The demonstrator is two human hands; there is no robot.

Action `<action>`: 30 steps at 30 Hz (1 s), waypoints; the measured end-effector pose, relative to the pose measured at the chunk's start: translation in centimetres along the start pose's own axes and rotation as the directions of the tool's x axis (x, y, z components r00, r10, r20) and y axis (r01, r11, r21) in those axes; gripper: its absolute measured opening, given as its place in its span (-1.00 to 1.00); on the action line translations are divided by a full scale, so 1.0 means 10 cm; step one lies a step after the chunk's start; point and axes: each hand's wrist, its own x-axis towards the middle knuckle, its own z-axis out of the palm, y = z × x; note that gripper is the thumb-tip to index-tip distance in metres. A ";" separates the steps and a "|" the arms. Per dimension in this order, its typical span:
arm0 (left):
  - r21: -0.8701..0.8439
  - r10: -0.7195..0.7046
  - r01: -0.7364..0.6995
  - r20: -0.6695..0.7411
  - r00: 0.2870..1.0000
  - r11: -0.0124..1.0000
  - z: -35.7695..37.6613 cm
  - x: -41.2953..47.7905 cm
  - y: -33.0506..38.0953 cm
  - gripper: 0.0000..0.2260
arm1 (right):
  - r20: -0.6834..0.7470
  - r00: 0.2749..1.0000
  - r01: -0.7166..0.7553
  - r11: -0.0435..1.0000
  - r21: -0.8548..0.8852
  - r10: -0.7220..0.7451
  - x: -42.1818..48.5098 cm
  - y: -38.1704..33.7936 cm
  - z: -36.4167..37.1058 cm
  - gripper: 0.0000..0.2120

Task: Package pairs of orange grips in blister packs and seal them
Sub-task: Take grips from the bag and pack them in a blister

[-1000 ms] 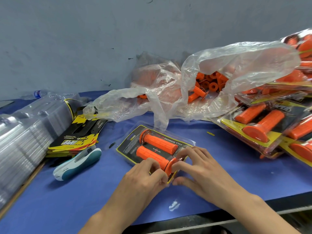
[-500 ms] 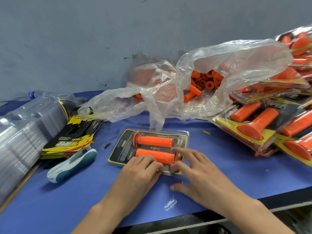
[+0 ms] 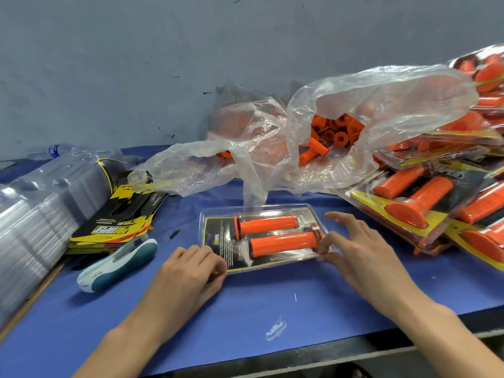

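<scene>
A clear blister pack point(image 3: 218, 227) lies flat on the blue table, long side across. Two orange grips point(image 3: 268, 224) lie in it side by side over a black and yellow card. My left hand point(image 3: 191, 271) pinches the pack's near left corner. My right hand point(image 3: 354, 255) pinches the near right corner with thumb and forefinger, its other fingers spread above the pack's right end.
A clear bag of loose orange grips point(image 3: 335, 132) lies behind the pack. Finished packs point(image 3: 425, 203) pile up at the right. Empty blister shells point(image 3: 35, 214), printed cards point(image 3: 117, 225) and a white and teal stapler point(image 3: 117, 264) sit at the left. The table's front edge point(image 3: 300, 353) is near.
The pack has turned from slanted to lying straight across the table. My hands have moved apart from its near middle to its two near corners.
</scene>
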 end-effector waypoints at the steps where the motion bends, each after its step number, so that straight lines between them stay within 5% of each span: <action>1: 0.013 0.008 -0.008 -0.012 1.000 1.000 -0.01 -0.01 0.00 -0.78 | -0.012 1.000 -0.016 1.000 -0.021 0.016 0.00 0.00 0.00 -0.74; 9: 0.049 0.151 -0.145 -0.181 0.972 0.988 0.00 -0.07 0.23 -0.82 | -0.054 0.976 0.208 0.978 -0.033 -0.209 -0.01 -0.67 0.18 -0.57; 13: -0.056 0.172 -0.178 -0.098 0.980 0.982 -0.01 -0.20 0.08 -0.86 | 0.020 0.980 0.191 0.971 0.144 -0.196 0.01 -0.60 0.09 -0.58; 15: -0.046 0.138 -0.140 -0.044 0.990 0.989 -0.03 -0.22 -0.06 -0.72 | 0.062 0.975 0.197 0.956 0.219 -0.215 0.03 -0.51 0.07 -0.61; 18: -0.011 0.121 -0.121 -0.035 0.992 0.993 -0.09 -0.21 -0.15 -0.90 | 0.092 0.966 0.203 0.930 0.307 -0.242 0.06 -0.42 0.10 -0.59; 20: 0.033 0.153 -0.151 -0.047 0.987 0.988 -0.12 -0.21 -0.11 -0.89 | 0.048 0.990 0.100 0.916 0.388 -0.129 0.08 -0.39 0.16 -0.51; 22: 0.073 0.188 -0.183 -0.078 0.979 0.981 -0.13 -0.22 -0.01 -0.90 | 0.058 0.986 -0.161 0.797 0.582 0.157 0.10 -0.42 0.20 -0.54; 25: 0.084 0.239 -0.228 -0.151 0.959 0.970 -0.15 -0.21 0.24 -0.90 | 0.415 0.824 -0.541 0.316 0.779 0.387 0.17 -0.54 0.23 -0.84; 28: 0.004 0.309 -0.313 -0.170 0.936 0.950 -0.16 -0.20 0.45 -0.91 | 0.494 0.807 -0.590 0.440 0.677 0.323 0.22 -0.51 0.27 -0.89; 30: -0.154 0.319 -0.344 -0.169 0.933 0.926 -0.20 -0.22 0.44 -0.76 | 0.531 0.809 -0.586 0.420 0.693 0.252 0.28 -0.46 0.23 -0.87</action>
